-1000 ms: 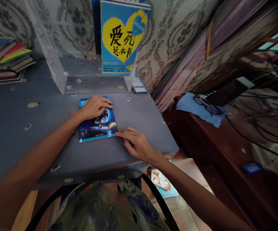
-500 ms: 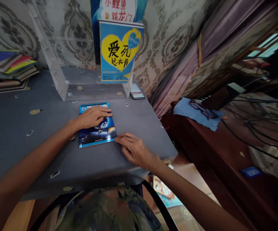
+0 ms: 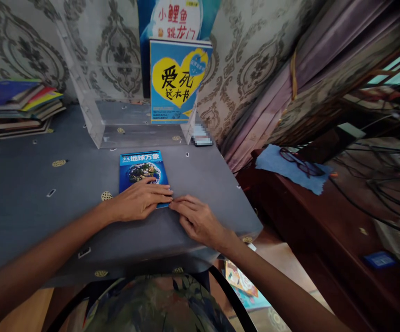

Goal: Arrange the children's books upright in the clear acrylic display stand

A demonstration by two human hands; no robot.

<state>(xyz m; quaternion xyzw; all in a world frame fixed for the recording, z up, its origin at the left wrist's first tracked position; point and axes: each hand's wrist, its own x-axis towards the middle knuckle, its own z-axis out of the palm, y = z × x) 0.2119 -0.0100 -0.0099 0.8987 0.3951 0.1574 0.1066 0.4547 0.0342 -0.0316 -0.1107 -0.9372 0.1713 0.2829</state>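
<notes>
A blue book (image 3: 140,167) with an Earth picture on its cover lies flat on the grey table (image 3: 30,203). My left hand (image 3: 139,200) lies flat over the book's near end, fingers stretched toward its right corner. My right hand (image 3: 196,219) rests on the table just right of that corner, its fingertips touching the book's near right edge beside the left fingertips. Neither hand has lifted the book.
A clear acrylic stand (image 3: 96,115) at the table's back holds an upright blue book with a yellow heart (image 3: 177,80) and another behind it. A stack of books (image 3: 20,108) lies far left. Right of the table, a wooden cabinet (image 3: 324,221) carries glasses on a blue cloth (image 3: 289,166) and cables.
My left hand slid from the book's middle down to its near end, uncovering the title and Earth picture. My right hand stayed at the near right corner. The view shifted slightly.
</notes>
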